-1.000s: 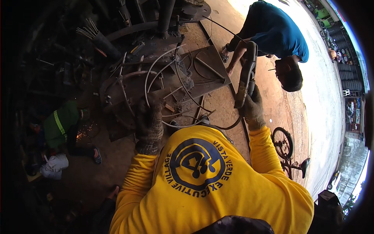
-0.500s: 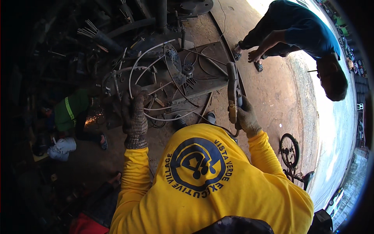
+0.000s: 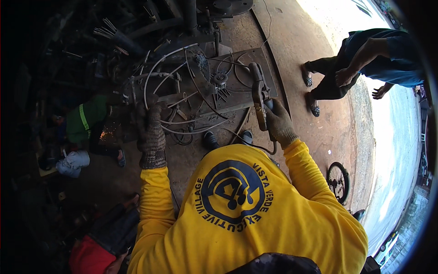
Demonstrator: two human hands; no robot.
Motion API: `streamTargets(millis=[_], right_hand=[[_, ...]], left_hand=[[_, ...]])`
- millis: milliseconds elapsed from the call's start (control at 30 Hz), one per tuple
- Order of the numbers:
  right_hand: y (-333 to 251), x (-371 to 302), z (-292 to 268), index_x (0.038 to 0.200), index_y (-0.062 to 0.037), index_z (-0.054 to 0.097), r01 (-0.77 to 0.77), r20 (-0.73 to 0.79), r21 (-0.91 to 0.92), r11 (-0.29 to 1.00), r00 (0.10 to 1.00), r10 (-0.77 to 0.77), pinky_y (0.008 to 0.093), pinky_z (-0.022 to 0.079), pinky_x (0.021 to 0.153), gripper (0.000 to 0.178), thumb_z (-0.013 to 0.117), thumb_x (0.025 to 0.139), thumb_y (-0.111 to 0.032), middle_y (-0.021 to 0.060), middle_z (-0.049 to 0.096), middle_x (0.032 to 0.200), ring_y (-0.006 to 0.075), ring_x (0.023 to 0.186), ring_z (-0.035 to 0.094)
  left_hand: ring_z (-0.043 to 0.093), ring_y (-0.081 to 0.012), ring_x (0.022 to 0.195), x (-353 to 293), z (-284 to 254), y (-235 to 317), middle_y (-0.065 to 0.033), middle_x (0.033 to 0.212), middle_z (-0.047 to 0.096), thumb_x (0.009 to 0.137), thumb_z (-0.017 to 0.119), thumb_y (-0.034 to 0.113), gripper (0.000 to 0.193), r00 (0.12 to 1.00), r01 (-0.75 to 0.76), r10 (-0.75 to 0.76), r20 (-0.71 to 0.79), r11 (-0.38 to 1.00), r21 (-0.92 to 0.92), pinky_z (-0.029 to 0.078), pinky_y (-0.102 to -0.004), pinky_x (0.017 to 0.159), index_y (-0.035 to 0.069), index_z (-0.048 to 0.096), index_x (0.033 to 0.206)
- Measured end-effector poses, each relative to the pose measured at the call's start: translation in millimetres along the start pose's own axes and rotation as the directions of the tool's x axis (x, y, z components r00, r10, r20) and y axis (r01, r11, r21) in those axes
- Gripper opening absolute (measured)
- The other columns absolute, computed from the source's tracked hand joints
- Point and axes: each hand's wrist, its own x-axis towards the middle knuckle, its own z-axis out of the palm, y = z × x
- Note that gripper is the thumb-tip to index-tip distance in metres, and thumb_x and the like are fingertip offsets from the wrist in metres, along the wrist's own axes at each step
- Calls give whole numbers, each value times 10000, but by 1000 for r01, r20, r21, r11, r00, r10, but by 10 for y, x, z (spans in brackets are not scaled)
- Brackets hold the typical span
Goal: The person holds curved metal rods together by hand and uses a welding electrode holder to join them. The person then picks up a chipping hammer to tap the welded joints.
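Head: right hand (image 3: pixel 279 123), fingers clamped on the electrode holder (image 3: pixel 258 96), has swung in over the worktop (image 3: pixel 269 57) edge, putting it seemingly nearer the bent-rod frame (image 3: pixel 145 89) beside the left hand (image 3: pixel 151 132), whose grip I can't tell.

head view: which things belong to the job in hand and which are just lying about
Seemingly in use:
worn, elongated clamp-like tool, in the gloved right hand
curved pale metal rods, by the gloved left hand

Seemingly just lying about:
black-tyred bicycle
round grey metal part
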Motion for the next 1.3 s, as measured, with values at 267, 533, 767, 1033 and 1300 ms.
streamTargets(millis=[267,533,767,1033,1300], right_hand=[[-18,190,97,1225,-15,597,78,-24,-115,990,996,-82,310,496,607,470,632,947,-393,117,673,906,167,721,635],[-137,185,130,1201,4,601,51,-40,-1,999,998,-51,279,485,600,441,629,952,-358,103,669,882,150,711,633],[-190,222,182,1131,0,611,-25,25,-90,996,999,28,264,470,559,349,633,954,-300,83,660,808,123,652,619],[-412,152,209,1113,0,615,-37,36,-120,992,998,41,265,457,537,357,632,953,-318,75,653,791,125,618,605],[-529,90,58,1088,-4,614,-64,71,17,998,996,63,258,440,509,293,603,976,-274,32,616,761,102,585,559]], left_hand=[[616,-226,1128,-54,35,140,-119,1201,636,943,639,269,451,996,70,-60,67,987,-148,479,-371,1011,-3,553,1292],[621,-240,1093,48,-43,-89,-112,1171,629,924,650,239,400,963,-266,259,76,957,112,495,-371,969,6,569,1239],[615,-285,1110,147,-97,-271,-150,1241,605,982,579,202,297,812,-578,566,138,750,323,503,-385,960,86,588,1256],[607,-261,1126,86,-130,-91,-134,1247,607,994,569,213,319,862,-506,461,212,745,436,501,-363,959,68,579,1278],[595,-262,1178,102,-177,-317,-140,1257,606,982,608,193,354,838,-544,501,216,739,397,505,-379,988,38,557,1296]])
